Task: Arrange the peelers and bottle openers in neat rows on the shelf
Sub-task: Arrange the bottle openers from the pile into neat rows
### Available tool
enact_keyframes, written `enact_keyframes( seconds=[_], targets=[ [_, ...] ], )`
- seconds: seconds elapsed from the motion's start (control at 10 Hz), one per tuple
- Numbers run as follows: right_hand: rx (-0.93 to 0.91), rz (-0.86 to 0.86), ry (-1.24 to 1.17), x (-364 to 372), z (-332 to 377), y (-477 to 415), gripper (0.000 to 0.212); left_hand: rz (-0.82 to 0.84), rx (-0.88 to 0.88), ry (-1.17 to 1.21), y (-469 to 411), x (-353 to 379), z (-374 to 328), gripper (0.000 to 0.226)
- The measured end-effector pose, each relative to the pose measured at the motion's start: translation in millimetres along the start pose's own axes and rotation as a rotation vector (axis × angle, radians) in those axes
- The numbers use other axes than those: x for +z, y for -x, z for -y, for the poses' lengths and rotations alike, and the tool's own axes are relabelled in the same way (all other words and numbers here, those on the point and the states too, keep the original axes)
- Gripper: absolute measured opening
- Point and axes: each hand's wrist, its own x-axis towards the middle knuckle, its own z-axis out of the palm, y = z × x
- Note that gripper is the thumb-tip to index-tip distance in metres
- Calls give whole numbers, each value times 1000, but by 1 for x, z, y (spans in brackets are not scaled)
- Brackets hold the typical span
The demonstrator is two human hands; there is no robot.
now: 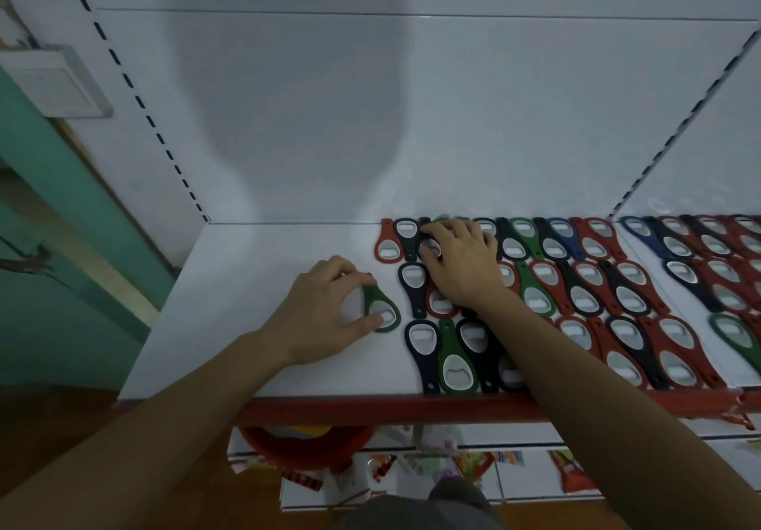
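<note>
1. Nearest me, the white shelf ends in a red front edge. The front row of bottle openers lies just behind it.
2. My left hand sits over bare shelf left of the rows. Its thumb and forefinger narrowly pinch a green bottle opener, which touches none of the others.
3. Farther back, my right hand lies palm-down across the middle and back rows, fingers bent onto a black opener. I cannot tell whether they grip it or merely press.
4. A red opener ends the back row at left.
</note>
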Motion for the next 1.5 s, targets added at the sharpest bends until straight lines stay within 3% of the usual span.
enact_keyframes(
  seconds=[0.1,1.2,1.5],
  targets=[
    [2,-2,-3,0,1,0,38,30,15,-83,-3,10,-7,65],
    [5,0,8,1,0,0,39,24,-4,-41,-19,19,-11,60],
    [7,2,15,1,1,0,39,-38,-178,140,-58,10,-3,47]
  ],
)
